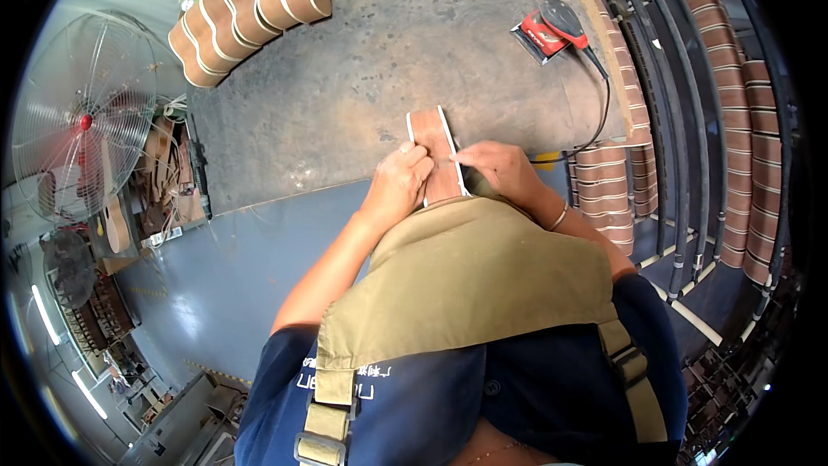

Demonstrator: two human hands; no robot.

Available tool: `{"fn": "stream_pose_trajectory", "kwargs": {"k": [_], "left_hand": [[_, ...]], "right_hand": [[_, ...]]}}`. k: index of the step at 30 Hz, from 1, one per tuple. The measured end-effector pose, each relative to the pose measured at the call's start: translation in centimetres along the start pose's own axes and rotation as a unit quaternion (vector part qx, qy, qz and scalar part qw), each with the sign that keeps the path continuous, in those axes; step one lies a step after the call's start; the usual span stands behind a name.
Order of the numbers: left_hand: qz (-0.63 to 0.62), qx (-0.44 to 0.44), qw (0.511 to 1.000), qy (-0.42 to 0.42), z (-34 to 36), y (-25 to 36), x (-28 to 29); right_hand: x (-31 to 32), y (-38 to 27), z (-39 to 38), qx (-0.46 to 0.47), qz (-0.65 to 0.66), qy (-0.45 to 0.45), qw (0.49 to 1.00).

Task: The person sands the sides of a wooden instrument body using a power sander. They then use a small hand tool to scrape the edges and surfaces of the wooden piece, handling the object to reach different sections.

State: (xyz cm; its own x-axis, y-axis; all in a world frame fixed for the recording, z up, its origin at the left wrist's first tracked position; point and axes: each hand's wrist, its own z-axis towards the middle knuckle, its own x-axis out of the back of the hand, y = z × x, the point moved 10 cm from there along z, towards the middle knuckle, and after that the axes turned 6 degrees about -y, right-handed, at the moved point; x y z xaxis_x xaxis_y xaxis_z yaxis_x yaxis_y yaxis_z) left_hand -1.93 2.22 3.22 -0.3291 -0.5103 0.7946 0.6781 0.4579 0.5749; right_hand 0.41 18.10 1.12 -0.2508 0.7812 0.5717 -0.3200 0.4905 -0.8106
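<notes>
A brown wooden instrument body (438,154), seen on its narrow side with white trim along both edges, lies between my hands. Its far end rests over the workbench, while the near end is hidden against my olive apron. My left hand (399,183) is closed against its left edge, fingers curled and knuckles up. On the opposite edge, my right hand (500,171) has thumb and forefinger pressed together at the white trim. Whatever may be between those fingertips is too small to make out.
The dark, worn workbench (362,60) carries a row of similar wooden bodies (250,13) at far left. A red and black corded sander (552,30) sits at right. Beyond the bench stand a large fan (86,121) on the left and a rack (681,121) with more bodies on the right.
</notes>
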Motion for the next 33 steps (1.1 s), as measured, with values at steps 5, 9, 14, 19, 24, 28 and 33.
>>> {"fn": "stream_pose_trajectory", "kwargs": {"k": [5,9,14,19,24,28,33], "left_hand": [[-0.18,0.047,0.976,-0.116,-0.5,1.4,0.4],[-0.254,0.207,0.94,-0.092,-1.4,-0.3,0.4],[0.004,0.323,0.946,0.023,-1.2,-0.1,-0.3],[-0.149,0.356,0.922,-0.028,-2.6,-3.0,-4.7],[-0.61,0.337,0.711,0.095,-5.4,-8.5,-3.3],[-0.793,0.196,0.571,0.08,-5.7,-9.6,-4.9],[-0.71,0.295,0.633,0.096,-5.4,-9.3,-10.0]], "right_hand": [[-0.6,-1.1,-2.5,-0.075,0.077,-0.111,0.988],[0.8,-0.7,-4.3,-0.167,0.15,-0.085,0.971],[3.2,6.4,-8.6,-0.253,0.333,0.179,0.89],[-0.2,11.0,-11.1,-0.303,0.359,0.194,0.861],[-1.7,14.8,-11.4,-0.31,0.479,0.297,0.765],[-4.2,13.0,-5.6,-0.197,0.657,0.233,0.689],[-3.1,6.4,-2.5,-0.204,0.568,0.294,0.741]]}}
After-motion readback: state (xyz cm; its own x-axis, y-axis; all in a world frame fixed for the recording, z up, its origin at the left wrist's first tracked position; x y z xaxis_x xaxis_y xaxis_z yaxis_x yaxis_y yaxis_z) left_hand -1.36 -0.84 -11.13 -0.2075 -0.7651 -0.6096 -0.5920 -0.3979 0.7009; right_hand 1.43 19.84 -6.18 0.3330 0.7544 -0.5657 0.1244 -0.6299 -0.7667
